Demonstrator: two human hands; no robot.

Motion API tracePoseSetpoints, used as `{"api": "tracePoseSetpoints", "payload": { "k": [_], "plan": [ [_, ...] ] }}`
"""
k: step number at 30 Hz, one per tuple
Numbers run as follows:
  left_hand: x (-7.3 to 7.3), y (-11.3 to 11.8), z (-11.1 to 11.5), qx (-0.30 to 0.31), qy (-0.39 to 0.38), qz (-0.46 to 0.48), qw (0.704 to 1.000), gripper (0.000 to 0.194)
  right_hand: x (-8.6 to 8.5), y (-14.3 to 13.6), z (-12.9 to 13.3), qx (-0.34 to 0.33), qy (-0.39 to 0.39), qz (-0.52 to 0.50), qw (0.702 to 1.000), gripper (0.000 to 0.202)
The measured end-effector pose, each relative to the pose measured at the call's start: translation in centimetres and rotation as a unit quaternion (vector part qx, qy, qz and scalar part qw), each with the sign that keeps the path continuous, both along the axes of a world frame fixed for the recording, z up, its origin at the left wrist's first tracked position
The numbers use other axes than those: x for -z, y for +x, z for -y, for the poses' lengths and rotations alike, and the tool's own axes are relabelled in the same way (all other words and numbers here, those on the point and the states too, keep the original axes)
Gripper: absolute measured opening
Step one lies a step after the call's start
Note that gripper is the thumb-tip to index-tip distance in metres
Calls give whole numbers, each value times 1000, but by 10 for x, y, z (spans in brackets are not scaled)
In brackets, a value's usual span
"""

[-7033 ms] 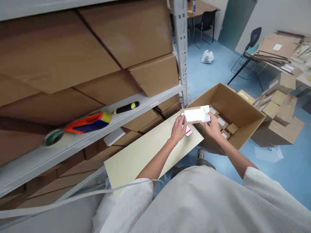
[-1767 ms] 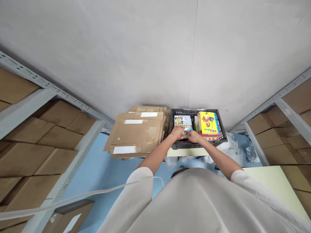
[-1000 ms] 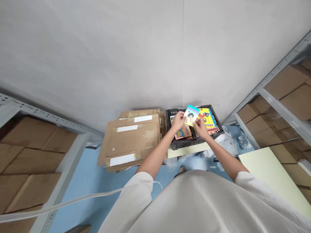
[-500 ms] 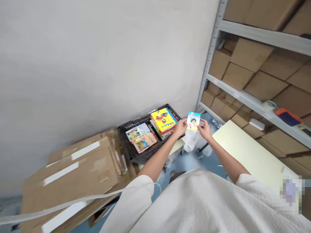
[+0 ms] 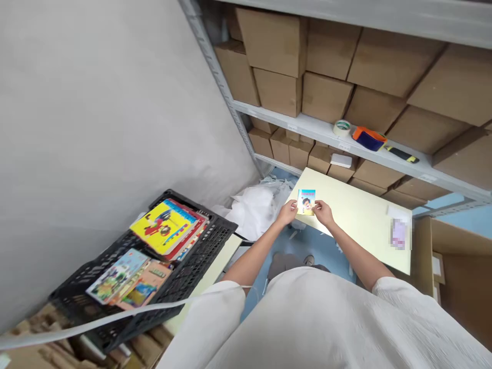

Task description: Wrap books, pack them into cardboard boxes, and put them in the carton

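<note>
A small booklet [image 5: 306, 202] with a blue and yellow cover and a drawn dark-haired figure is held upright between my two hands. My left hand [image 5: 288, 211] pinches its left edge, and my right hand [image 5: 323, 211] grips the right edge. Both hands are over the near left part of a pale yellow table [image 5: 353, 210]. To the left stands a black plastic crate [image 5: 215, 230] with a yellow picture book [image 5: 163, 227] on a stack of books, and several colourful booklets [image 5: 119, 274] beside it.
Metal shelves [image 5: 303, 125] carry many cardboard boxes [image 5: 326, 95], a tape roll [image 5: 342, 128] and an orange and blue tool [image 5: 369, 138]. White plastic wrap [image 5: 251, 210] lies near the wall. An open carton [image 5: 461, 256] stands at the right. A white cord [image 5: 154, 307] crosses the lower left.
My view has turned right, so the crate appears further left and nearer. The booklet, still in both my hands, is now over the table's edge. The open carton has come into view.
</note>
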State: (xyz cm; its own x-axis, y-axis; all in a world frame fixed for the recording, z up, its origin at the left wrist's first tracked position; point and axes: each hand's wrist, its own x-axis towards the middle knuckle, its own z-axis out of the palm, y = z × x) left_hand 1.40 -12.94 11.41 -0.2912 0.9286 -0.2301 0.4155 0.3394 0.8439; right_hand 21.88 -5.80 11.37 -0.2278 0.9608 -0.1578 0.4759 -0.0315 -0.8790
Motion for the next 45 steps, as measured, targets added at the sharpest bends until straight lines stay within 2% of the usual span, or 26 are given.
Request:
{"api": "tracePoseSetpoints", "payload": {
  "k": [5, 10, 16, 19, 24, 28, 32, 37, 41, 45],
  "plan": [
    [19, 21, -33, 72, -54, -13, 996, 42, 26, 33, -13, 44, -28, 44, 998, 35],
    [39, 28, -70, 129, -111, -13, 985, 39, 54, 40, -31, 96, -55, 85, 990, 25],
    [67, 18, -115, 179, -149, -4, 973, 39, 73, 17, -61, 111, -120, 140, 976, 26],
    [83, 9, -136, 196, -140, -12, 971, 40, 76, 0, -77, 122, -166, 167, 964, 31],
    [108, -4, -161, 216, -120, -30, 968, 52, 91, -16, -99, 116, -183, 155, 964, 33],
    [120, -13, -167, 205, -106, -44, 972, 58, 109, -15, -104, 149, -198, 116, 962, 44],
    [125, -15, -165, 216, -99, -15, 971, 57, 119, -14, -102, 186, -227, 45, 955, 55],
    [128, -11, -164, 229, -94, 12, 969, 58, 121, -19, -102, 237, -253, -36, 937, 57],
    [131, -12, -161, 225, -120, 25, 966, 63, 123, -24, -104, 294, -291, -70, 908, 54],
    [135, -11, -159, 220, -124, 64, 965, 62, 122, -27, -103, 323, -326, -108, 882, 46]
  ]
}}
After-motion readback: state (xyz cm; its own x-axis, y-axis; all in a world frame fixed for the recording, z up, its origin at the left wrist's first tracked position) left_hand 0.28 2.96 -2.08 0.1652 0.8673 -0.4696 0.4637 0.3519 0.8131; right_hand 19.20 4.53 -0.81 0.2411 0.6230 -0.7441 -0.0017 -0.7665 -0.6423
